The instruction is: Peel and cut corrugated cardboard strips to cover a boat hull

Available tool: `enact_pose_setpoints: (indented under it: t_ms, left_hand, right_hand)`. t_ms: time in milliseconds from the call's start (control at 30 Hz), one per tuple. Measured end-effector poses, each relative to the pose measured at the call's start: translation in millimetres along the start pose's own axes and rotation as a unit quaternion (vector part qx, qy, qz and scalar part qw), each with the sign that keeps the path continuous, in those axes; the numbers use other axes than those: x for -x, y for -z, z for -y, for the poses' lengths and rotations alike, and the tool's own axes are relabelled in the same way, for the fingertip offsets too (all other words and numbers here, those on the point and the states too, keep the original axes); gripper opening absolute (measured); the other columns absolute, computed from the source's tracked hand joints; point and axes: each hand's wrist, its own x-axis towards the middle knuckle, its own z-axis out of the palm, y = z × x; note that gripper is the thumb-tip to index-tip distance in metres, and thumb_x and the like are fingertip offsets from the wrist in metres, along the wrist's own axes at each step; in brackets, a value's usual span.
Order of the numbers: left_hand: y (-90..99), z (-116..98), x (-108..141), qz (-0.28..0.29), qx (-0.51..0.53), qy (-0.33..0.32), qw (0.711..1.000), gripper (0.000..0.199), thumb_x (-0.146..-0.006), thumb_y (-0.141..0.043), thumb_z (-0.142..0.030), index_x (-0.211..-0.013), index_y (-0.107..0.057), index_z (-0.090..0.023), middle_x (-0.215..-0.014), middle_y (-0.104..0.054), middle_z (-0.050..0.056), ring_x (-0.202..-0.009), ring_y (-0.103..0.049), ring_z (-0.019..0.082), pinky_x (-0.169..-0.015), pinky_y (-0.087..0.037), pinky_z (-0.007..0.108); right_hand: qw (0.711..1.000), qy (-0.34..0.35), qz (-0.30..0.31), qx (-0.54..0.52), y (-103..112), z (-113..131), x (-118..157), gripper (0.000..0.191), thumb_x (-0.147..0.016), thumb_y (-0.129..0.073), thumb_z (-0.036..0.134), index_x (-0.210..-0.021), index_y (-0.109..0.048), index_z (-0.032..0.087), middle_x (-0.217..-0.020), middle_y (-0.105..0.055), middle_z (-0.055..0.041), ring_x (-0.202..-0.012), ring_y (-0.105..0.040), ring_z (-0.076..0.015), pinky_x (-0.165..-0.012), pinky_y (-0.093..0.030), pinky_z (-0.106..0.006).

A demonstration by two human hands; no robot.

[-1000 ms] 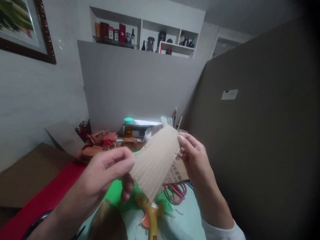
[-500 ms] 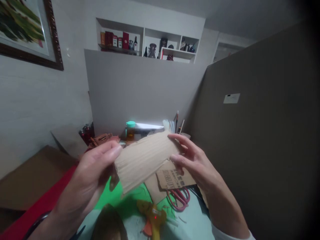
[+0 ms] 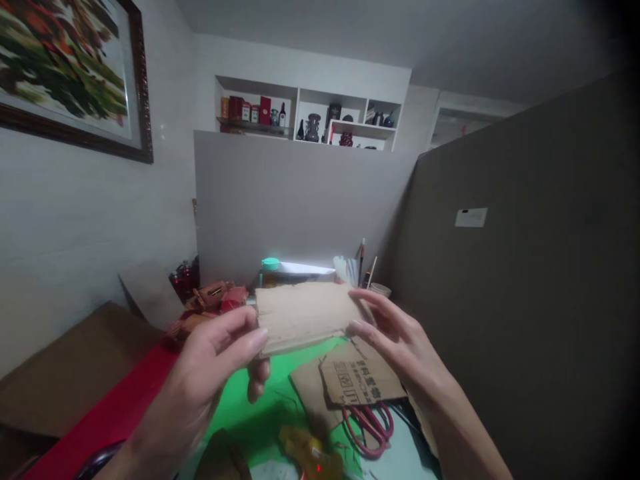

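Left hand (image 3: 210,363) and right hand (image 3: 407,340) are both up front, and they've got a piece of cardboard (image 3: 305,315) between them! The left pinches its near end, thumb over the face, fingers curled behind; the right spans the other end more widely, forefinger at the upper corner, thumb on the lower edge. How the right hand's other fingers sit is hard to make out.

Look at that cardboard: long axis running almost level, left to right, one end toward each hand, the broad face turned to us. And what a swing! A second ago it slanted steeply, up toward the right hand; half a second ago it was still tilted that way; now it has nearly flattened out.

Just below, over the green sheet (image 3: 265,383), there's the printed cardboard (image 3: 357,377), with the red-handled scissors (image 3: 373,430) sticking out beneath it. Nearer us, the yellow glue gun (image 3: 307,450) shows its small red light, its lower part now cut off by the frame.

Farther out, brown models (image 3: 213,297) crowd the left, a green-lidded jar (image 3: 271,264) stands behind the cardboard, and the grey partition (image 3: 300,200) backs it all.
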Motion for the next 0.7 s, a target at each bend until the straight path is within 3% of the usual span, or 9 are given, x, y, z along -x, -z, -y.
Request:
enact_pose_setpoints:
  t_ms: [100,200,300,400,533,700]
  left_hand:
    - [2.3,4,-1,0.015,-0.086,0.02,0.996,0.03,-0.082,-0.066,-0.038,-0.063,-0.052,-0.02,-0.059,-0.052,-0.004,-0.05,-0.049,0.008,-0.042,-0.04,0.013]
    - [3.9,9,-1,0.059,-0.126,0.034,0.99,0.029,-0.083,-0.064,-0.04,-0.065,-0.051,-0.02,-0.053,-0.049,-0.006,-0.046,-0.046,0.008,-0.039,-0.035,0.014]
    - [2.5,10,0,0.087,-0.107,0.06,0.989,0.032,-0.082,-0.066,-0.044,-0.065,-0.052,-0.02,-0.052,-0.046,-0.007,-0.043,-0.042,0.007,-0.037,-0.032,0.014]
    - [-1.1,7,3,0.063,-0.074,0.065,0.993,0.034,-0.084,-0.065,-0.045,-0.063,-0.055,-0.02,-0.053,-0.045,-0.006,-0.046,-0.042,0.007,-0.04,-0.035,0.015]
    - [-4.4,4,5,0.061,0.028,0.073,0.995,0.032,-0.085,-0.065,-0.044,-0.066,-0.061,-0.019,-0.06,-0.048,-0.004,-0.051,-0.043,0.008,-0.045,-0.042,0.016]
    - [-5.7,3,10,0.085,0.076,0.063,0.992,0.027,-0.088,-0.062,-0.04,-0.071,-0.065,-0.019,-0.065,-0.052,-0.003,-0.058,-0.048,0.01,-0.051,-0.044,0.017]
  right_hand:
    - [0.979,0.1,-0.066,0.165,2,8,8,0.028,-0.085,-0.065,0.044,-0.101,-0.069,0.022,-0.135,-0.054,-0.013,-0.128,-0.047,-0.0344,-0.105,-0.037,-0.055]
    - [0.978,0.126,-0.021,0.164,-6,26,21,0.035,-0.089,-0.062,0.041,-0.12,-0.062,0.023,-0.141,-0.051,-0.0111,-0.13,-0.046,-0.0306,-0.108,-0.038,-0.05]
    - [0.988,0.079,0.087,0.104,-22,39,31,0.049,-0.086,-0.068,0.044,-0.13,-0.055,0.027,-0.133,-0.057,-0.0083,-0.121,-0.052,-0.0283,-0.102,-0.043,-0.045]
    - [0.988,-0.014,0.152,0.014,-33,42,31,0.044,-0.084,-0.07,0.048,-0.122,-0.06,0.027,-0.117,-0.065,-0.0054,-0.107,-0.059,-0.0267,-0.091,-0.048,-0.039]
    - [0.966,-0.064,0.214,-0.13,-35,39,25,0.024,-0.092,-0.061,0.042,-0.108,-0.064,0.024,-0.102,-0.067,-0.0015,-0.098,-0.062,-0.0219,-0.083,-0.047,-0.032]
    - [0.952,-0.09,0.228,-0.185,-34,39,25,0.022,-0.09,-0.064,0.037,-0.109,-0.065,0.025,-0.103,-0.067,0.0006,-0.098,-0.061,-0.0189,-0.081,-0.045,-0.027]
